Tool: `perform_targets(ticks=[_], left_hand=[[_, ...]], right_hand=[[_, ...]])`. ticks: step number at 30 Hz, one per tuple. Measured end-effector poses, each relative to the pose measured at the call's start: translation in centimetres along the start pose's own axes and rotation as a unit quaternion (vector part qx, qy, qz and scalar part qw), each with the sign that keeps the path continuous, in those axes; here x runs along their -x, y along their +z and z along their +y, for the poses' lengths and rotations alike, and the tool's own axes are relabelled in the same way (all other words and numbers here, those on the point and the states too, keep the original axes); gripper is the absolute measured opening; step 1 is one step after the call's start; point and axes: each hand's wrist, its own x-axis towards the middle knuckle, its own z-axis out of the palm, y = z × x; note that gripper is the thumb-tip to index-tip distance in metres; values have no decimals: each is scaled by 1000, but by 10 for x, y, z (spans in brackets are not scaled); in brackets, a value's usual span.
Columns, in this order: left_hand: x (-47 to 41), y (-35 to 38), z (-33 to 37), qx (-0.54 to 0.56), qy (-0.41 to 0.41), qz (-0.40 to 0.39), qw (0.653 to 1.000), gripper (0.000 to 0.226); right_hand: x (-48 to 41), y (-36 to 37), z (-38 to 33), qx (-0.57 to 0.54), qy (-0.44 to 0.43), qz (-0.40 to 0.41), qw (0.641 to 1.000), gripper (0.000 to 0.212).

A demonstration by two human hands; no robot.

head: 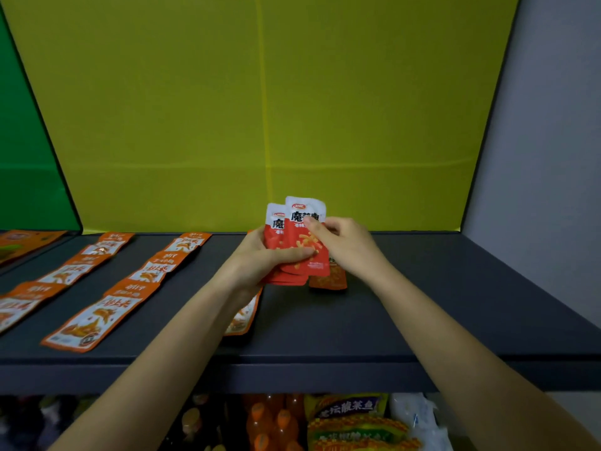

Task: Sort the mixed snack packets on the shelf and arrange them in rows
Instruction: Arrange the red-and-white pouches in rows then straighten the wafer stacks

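At the far left a green panel (pixel 22 141) stands beside the yellow back wall (pixel 227 109) of the shelf (pixel 439 307). The shelf board is dark, and on its left half orange packets (pixel 97 317) lie flat in two slanted rows of three, each packet overlapping the one behind it. One more orange packet (pixel 244 315) lies partly hidden under the left forearm.

Near the middle, the left hand (pixel 260 258) grips a fanned stack of red packets (pixel 297 245) above the shelf, with the thumb pressed across the front of the stack and the fingers curled behind it. The stack stands nearly upright (the white tops with black lettering point toward the back wall).

Just to the right, the right hand (pixel 344 245) pinches the upper right edge of the front red packet between thumb and fingers. Below that hand a small dark-orange packet (pixel 328 282) lies on the shelf, its top covered by the red stack.

The right half of the shelf runs to a grey wall (pixel 553 157). On the level underneath, orange bottles (pixel 273 424) stand left of yellow and purple bags (pixel 351 415).
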Motion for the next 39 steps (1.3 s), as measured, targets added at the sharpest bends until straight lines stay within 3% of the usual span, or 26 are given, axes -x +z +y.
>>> perform_targets(ticks=[4, 8, 12, 21, 28, 33, 39], left_hand=[[8, 0, -4, 47, -3, 49, 998, 23], [10, -17, 0, 69, -7, 107, 992, 15], [11, -25, 2, 56, -25, 108, 992, 9], [7, -24, -2, 44, -44, 105, 993, 4], [5, -17, 0, 51, -78, 117, 989, 23], [1, -8, -3, 49, -88, 93, 990, 14], [-9, 30, -10, -9, -54, 33, 998, 7]], right_hand=[[13, -18, 10, -25, 10, 56, 998, 49], [39, -27, 31, 41, 61, -12, 997, 54], [64, -12, 39, 114, 92, -82, 986, 58], [69, -7, 30, 273, 89, -96, 953, 56], [68, -2, 23, 338, 78, -109, 931, 53], [67, -11, 25, 315, 79, -76, 943, 53], [51, -30, 23, 88, 82, -43, 992, 45]])
